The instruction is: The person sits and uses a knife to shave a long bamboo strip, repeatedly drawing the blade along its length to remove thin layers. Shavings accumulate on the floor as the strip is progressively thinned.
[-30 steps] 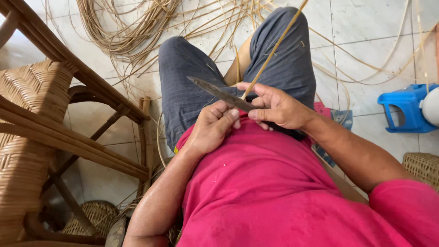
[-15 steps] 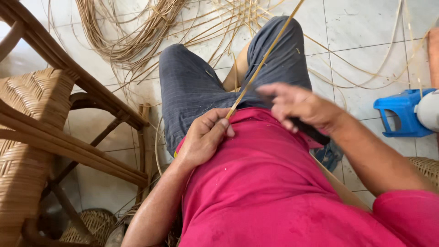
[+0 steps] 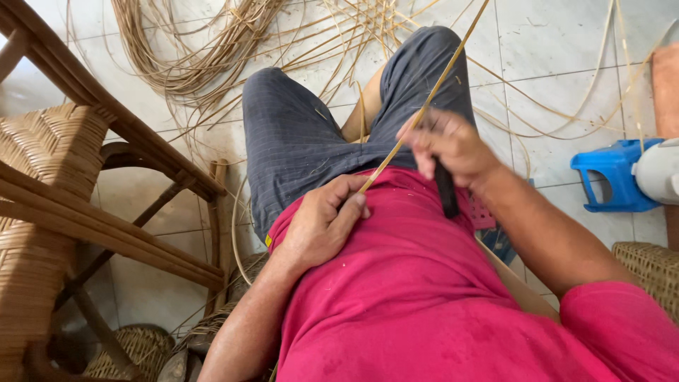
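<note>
My left hand (image 3: 324, 223) rests against my pink shirt and pinches the near end of a long thin rattan strip (image 3: 431, 92). The strip runs up and to the right over my grey shorts and out of the top of the view. My right hand (image 3: 449, 147) is further along the strip and grips a knife by its black handle (image 3: 445, 189). The handle points down toward my stomach. The blade is hidden behind the blurred fingers.
A wooden chair with a woven seat (image 3: 49, 191) stands at my left. Loose rattan strands (image 3: 212, 49) lie in coils on the tiled floor ahead. A small blue plastic stool (image 3: 612, 177) stands at the right, and woven baskets (image 3: 654, 265) sit near my sides.
My right hand has slid the knife up along the strip, away from my left hand. The blade, plainly seen across both hands a second ago, is hidden now.
</note>
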